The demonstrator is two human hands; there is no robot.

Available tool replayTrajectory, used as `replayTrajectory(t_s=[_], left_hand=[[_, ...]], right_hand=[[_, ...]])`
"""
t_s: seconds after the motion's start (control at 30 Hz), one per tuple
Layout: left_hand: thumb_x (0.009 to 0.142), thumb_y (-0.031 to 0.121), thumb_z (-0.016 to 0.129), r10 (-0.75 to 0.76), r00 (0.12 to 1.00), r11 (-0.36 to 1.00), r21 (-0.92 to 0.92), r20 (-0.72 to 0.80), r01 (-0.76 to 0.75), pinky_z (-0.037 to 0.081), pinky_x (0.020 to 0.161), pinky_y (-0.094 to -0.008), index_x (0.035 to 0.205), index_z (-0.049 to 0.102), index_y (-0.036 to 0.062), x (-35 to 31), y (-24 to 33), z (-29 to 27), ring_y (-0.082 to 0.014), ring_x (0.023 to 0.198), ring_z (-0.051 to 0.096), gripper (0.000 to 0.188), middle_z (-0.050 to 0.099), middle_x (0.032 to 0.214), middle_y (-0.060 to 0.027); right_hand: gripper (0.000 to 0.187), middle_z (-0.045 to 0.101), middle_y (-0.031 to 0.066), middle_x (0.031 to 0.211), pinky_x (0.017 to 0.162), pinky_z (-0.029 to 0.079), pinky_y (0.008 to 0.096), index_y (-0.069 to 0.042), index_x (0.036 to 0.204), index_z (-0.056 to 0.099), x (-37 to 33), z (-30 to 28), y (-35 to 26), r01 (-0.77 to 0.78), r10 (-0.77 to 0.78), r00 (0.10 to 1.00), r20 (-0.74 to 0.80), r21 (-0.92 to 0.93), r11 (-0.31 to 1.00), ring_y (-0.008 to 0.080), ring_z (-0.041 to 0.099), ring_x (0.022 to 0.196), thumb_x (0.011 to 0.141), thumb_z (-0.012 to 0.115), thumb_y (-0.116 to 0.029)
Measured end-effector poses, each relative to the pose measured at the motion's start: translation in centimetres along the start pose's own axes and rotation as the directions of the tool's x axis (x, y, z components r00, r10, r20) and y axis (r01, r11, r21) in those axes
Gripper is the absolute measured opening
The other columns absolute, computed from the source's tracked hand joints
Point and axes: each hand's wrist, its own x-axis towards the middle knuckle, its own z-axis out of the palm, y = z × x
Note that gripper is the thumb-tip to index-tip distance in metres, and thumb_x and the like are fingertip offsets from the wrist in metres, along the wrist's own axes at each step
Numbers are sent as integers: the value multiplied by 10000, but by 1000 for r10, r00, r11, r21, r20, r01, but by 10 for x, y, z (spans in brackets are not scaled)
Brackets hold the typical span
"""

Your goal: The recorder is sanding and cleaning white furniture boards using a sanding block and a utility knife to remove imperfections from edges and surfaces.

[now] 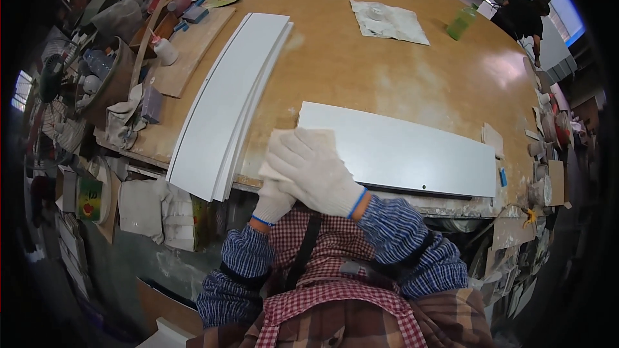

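At the table's (335,58) near edge, my right hand (316,164) is laid out flat across a beige cloth (277,143), fingers pointing away from me and left. My left hand (274,201) is tucked below it, partly hidden, so can't tell its grip. White panel (412,148) lies on the table beside the cloth, long axis left to right, right end slanting toward me.

The gloves (319,166) are white with blue edges; the cloth (328,140) is cream. At three o'clock the board (406,149) is white. At six the apron (335,251) has red and white checks.
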Motion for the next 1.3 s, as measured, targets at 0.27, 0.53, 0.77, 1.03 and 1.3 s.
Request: replayTrajectory(t_s=[0.27,0.53,0.77,1.03,1.3], left_hand=[[940,345,901,58,969,969,-219,-240,-112,394,1271,-481,1725,276,-44,3,28,-11,-405,1518,502,1075,496,1645,-295],[886,183,916,137,940,978,-109,-312,-179,380,1290,-484,1710,292,-65,-7,31,1,-422,1564,451,1062,436,1692,-319],[831,266,869,424,870,869,383,-251,-313,352,1266,-634,1417,604,-65,-73,33,-8,-579,1413,506,723,560,1501,-335],[830,306,802,732,634,479,473,251,-740,521,1076,-573,1250,705,-34,-15,88,-49,-459,1183,676,549,711,1249,-220],[1003,491,825,-5,1000,671,-742,-29,-18,641,958,-421,1434,631,-61,-79,89,-26,-269,1163,747,727,742,1274,-150]], right_hand=[[378,717,224,1326,1170,430,555,-20,1313,731,-194,-126,63,-421,435,900,14,-225,879,441,646,1277,986,616,-174],[576,590,184,1639,1306,335,409,-20,1624,543,-385,-196,147,-960,857,235,-459,31,280,358,500,1554,1131,603,-312],[572,599,189,1630,1255,396,365,-10,1619,541,-402,-203,149,-902,859,336,-387,129,411,304,552,1513,1135,594,-309],[552,593,221,1624,1250,406,384,41,1612,523,-417,-220,134,-915,754,1,-657,303,265,324,570,1490,1181,501,-304],[441,612,256,1578,1281,399,520,30,1477,642,-286,-198,3,-671,404,542,-737,-90,736,412,544,1518,1063,617,-120]])
